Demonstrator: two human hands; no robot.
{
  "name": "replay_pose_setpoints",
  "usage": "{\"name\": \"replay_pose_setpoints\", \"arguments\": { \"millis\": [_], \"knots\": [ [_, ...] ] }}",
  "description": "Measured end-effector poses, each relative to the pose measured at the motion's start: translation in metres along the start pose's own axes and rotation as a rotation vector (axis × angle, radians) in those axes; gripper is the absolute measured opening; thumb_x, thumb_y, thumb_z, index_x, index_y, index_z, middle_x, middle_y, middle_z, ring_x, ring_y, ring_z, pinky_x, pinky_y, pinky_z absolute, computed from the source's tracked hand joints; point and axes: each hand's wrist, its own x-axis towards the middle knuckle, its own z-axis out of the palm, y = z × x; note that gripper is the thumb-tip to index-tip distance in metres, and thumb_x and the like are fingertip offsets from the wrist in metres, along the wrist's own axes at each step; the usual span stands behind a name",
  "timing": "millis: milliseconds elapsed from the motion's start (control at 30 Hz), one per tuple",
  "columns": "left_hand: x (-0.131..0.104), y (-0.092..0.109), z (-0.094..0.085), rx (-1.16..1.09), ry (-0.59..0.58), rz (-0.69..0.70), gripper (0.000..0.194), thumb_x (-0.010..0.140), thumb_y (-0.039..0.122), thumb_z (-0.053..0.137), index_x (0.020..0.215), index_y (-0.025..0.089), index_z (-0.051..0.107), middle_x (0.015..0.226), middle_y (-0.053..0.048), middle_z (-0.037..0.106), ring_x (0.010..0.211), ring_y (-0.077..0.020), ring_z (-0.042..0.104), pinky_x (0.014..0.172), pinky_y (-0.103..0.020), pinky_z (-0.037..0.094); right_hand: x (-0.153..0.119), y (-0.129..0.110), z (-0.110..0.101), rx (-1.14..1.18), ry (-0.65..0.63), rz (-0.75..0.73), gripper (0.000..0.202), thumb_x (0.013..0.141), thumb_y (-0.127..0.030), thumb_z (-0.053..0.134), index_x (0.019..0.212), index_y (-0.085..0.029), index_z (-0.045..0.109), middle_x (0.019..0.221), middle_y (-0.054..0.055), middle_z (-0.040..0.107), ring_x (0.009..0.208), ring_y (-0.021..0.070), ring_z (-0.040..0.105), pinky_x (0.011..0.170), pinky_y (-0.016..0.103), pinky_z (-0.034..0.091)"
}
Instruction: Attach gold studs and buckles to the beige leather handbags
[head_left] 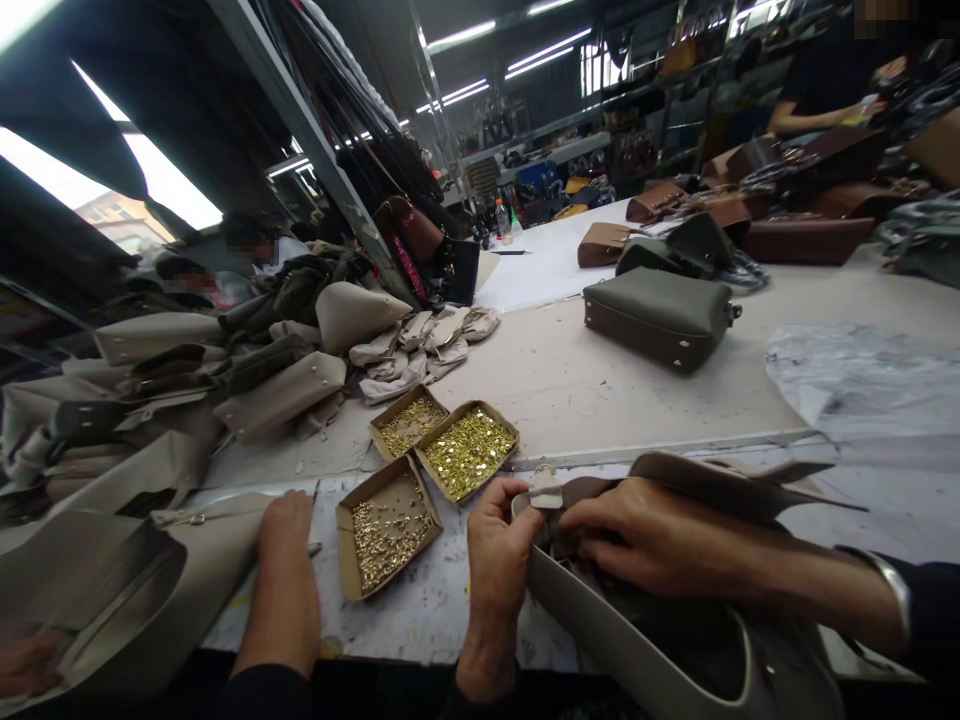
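Observation:
A grey-beige leather handbag [600, 620] lies tilted in front of me with its mouth open. My left hand [501, 555] is closed on its upper edge, thumb and fingers pinching beside a small pale tab with a ring [546, 496]. Reaching in from the right, my right hand [637, 530] has its fingers curled inside the bag's mouth, near that tab; whatever they pinch is hidden. Just beyond the left hand sit cardboard trays of small metal hardware: one with gold-toned studs [386, 535], one heaped with brighter gold pieces [466, 450], and a smaller one [409, 420] behind.
At left, a co-worker's hand [287, 520] rests on another beige bag [202, 540]. Piled bags [285, 395] and cloth pouches [427, 345] lie behind it. A dark green bag [660, 315], brown bags [810, 235] and clear plastic [862, 375] occupy the table's far right.

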Motion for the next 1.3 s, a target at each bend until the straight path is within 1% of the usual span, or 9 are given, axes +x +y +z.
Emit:
{"name": "replay_pose_setpoints", "arguments": {
  "millis": [133,267,367,500,800,900,1033,1167,1300],
  "knots": [
    [-0.001,0.001,-0.001,-0.035,-0.013,-0.001,0.021,0.071,0.026,0.078,0.085,0.016,0.067,0.072,0.002,0.065,0.063,-0.0114,0.054,0.061,-0.019,0.046,0.007,0.004,0.004,0.114,0.075,0.080,0.027,0.092,-0.014,0.063,0.110,-0.027,0.079,0.088,-0.002,0.079,0.072,0.0136,0.071,0.066,0.022,0.048],
    [-0.002,0.000,-0.002,-0.043,-0.038,0.000,0.021,0.074,0.027,0.077,0.088,0.016,0.066,0.074,0.001,0.066,0.065,-0.0116,0.055,0.062,-0.019,0.047,0.009,0.005,0.007,0.177,0.092,0.012,0.029,0.097,-0.013,0.061,0.116,-0.028,0.078,0.097,-0.002,0.080,0.079,0.0146,0.072,0.072,0.023,0.052],
    [-0.002,0.001,0.000,-0.043,-0.040,0.010,0.022,0.075,0.028,0.077,0.089,0.016,0.067,0.078,-0.001,0.067,0.068,-0.0126,0.058,0.065,-0.020,0.048,0.010,0.007,0.010,0.143,0.103,-0.046,0.026,0.098,-0.012,0.063,0.114,-0.026,0.078,0.104,0.002,0.080,0.089,0.0184,0.073,0.082,0.028,0.055],
    [-0.004,0.005,0.003,-0.029,-0.032,0.039,0.027,0.076,0.029,0.076,0.098,0.016,0.068,0.086,-0.004,0.072,0.076,-0.0158,0.062,0.071,-0.023,0.050,0.012,0.008,0.015,0.108,0.194,-0.063,0.024,0.096,-0.010,0.067,0.113,-0.023,0.078,0.107,0.006,0.078,0.097,0.0216,0.072,0.090,0.034,0.055],
    [-0.007,0.001,0.003,0.114,-0.027,0.124,0.019,0.084,0.028,0.069,0.100,0.017,0.072,0.096,-0.006,0.074,0.093,-0.0219,0.068,0.088,-0.031,0.053,0.020,0.006,0.026,0.125,0.272,0.053,0.025,0.084,0.003,0.069,0.096,-0.018,0.074,0.092,0.002,0.069,0.087,0.0185,0.067,0.078,0.029,0.050],
    [-0.009,-0.001,0.005,0.104,-0.013,0.127,0.021,0.084,0.028,0.070,0.101,0.017,0.072,0.099,-0.006,0.075,0.094,-0.0224,0.068,0.088,-0.031,0.054,0.024,0.005,0.028,0.045,0.272,0.090,0.019,0.086,-0.001,0.069,0.093,-0.018,0.071,0.090,0.002,0.069,0.086,0.0192,0.067,0.077,0.030,0.049],
    [-0.011,-0.006,0.006,0.099,0.008,0.137,0.021,0.085,0.029,0.071,0.103,0.017,0.073,0.101,-0.007,0.075,0.094,-0.0223,0.069,0.087,-0.030,0.054,0.028,0.001,0.027,-0.089,0.213,0.128,0.013,0.089,-0.005,0.066,0.095,-0.016,0.068,0.095,0.005,0.070,0.088,0.0217,0.067,0.077,0.032,0.047],
    [-0.013,-0.007,0.008,0.109,0.047,0.161,0.021,0.084,0.030,0.072,0.101,0.018,0.075,0.099,-0.008,0.076,0.094,-0.0244,0.070,0.087,-0.033,0.056,0.030,0.001,0.028,-0.175,0.170,0.103,0.010,0.092,-0.007,0.061,0.097,-0.015,0.065,0.095,0.007,0.069,0.085,0.0205,0.067,0.073,0.029,0.046],
    [-0.015,-0.002,0.010,0.111,0.104,0.176,0.017,0.079,0.030,0.077,0.095,0.024,0.079,0.095,-0.007,0.077,0.092,-0.0285,0.071,0.086,-0.039,0.059,0.029,0.005,0.026,-0.216,0.150,0.063,0.009,0.095,-0.008,0.058,0.095,-0.017,0.061,0.092,0.005,0.068,0.077,0.0176,0.064,0.066,0.027,0.043]
  ]
}}
